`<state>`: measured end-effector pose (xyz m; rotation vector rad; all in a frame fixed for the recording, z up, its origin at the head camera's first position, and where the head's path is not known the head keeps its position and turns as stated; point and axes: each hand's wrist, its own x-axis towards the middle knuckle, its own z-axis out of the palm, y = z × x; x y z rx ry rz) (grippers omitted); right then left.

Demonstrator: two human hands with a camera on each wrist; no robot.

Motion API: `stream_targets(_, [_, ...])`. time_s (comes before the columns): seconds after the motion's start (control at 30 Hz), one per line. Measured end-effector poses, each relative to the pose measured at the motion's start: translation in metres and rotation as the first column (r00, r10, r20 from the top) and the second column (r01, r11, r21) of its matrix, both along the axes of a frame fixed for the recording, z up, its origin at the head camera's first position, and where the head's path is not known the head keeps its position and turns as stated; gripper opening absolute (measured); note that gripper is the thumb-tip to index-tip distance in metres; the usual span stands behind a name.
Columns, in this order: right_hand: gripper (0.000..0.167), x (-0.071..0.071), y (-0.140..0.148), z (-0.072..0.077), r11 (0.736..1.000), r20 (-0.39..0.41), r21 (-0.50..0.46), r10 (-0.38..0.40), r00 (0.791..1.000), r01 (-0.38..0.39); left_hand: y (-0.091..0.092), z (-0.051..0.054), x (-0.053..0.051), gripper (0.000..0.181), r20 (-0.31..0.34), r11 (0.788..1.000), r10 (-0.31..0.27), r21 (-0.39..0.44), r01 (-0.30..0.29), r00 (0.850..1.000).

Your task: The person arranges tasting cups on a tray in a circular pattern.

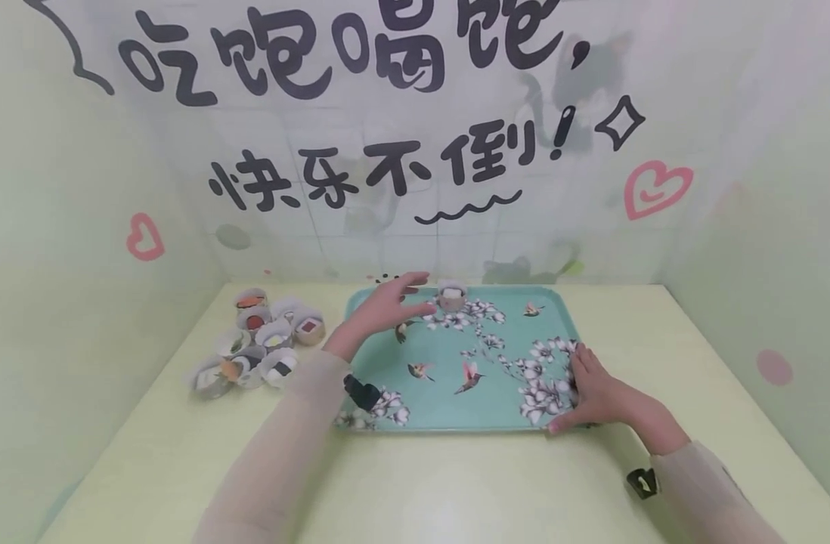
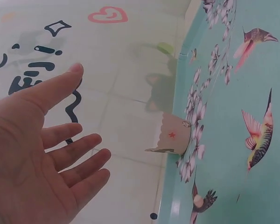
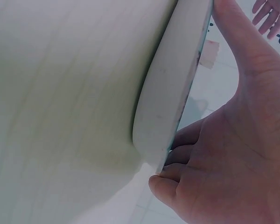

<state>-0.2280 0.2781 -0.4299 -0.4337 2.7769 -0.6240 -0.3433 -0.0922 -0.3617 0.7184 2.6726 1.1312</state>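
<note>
A teal tray (image 1: 449, 408) printed with flowers and birds lies on the table. Near its back rim stands a small scalloped paper cup (image 1: 452, 297) with something white in it. My left hand (image 1: 391, 302) is held over the tray's back left part, just left of the cup, its fingers spread and holding nothing. In the left wrist view, the cup (image 2: 175, 135) is apart from that hand. At the tray's front right corner rests my right hand (image 1: 602, 389), thumb by the front edge and fingers along the right rim. The right wrist view shows those fingers touching the rim.
Several similar paper cups with colourful fillings cluster left of the tray, among them one with a dark red square (image 1: 309, 326) and one with a black band (image 1: 279, 368). A printed translucent panel (image 1: 415, 249) stands behind the table, with side panels left and right.
</note>
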Motion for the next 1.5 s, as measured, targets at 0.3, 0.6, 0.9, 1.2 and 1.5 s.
stream_targets(0.3, [0.143,-0.001,-0.005,0.001,1.0,0.003,0.007,0.007,1.0,-0.007,-0.032,0.015,0.033,0.071,-0.053,1.0,0.012,-0.003,-0.012,0.999])
stream_targets(0.6, [0.142,0.001,-0.004,0.003,1.0,0.002,0.002,0.006,1.0,-0.006,-0.074,0.015,0.06,0.072,-0.033,0.998,0.063,0.017,-0.062,0.997])
stream_targets(0.9, [0.141,-0.002,-0.006,0.001,1.0,0.035,0.016,-0.004,0.999,0.003,-0.116,0.006,0.083,0.073,-0.031,0.987,0.159,0.009,-0.159,0.987])
stream_targets(1.2, [0.143,-0.003,-0.004,0.003,1.0,0.025,0.012,-0.014,1.0,0.013,-0.158,0.011,0.096,0.069,-0.08,0.977,0.214,0.026,-0.213,0.973])
stream_targets(1.5, [0.142,-0.003,-0.004,0.005,1.0,0.035,0.022,-0.019,0.999,0.019,-0.2,0.002,0.111,0.067,-0.1,0.951,0.305,-0.016,-0.308,0.947])
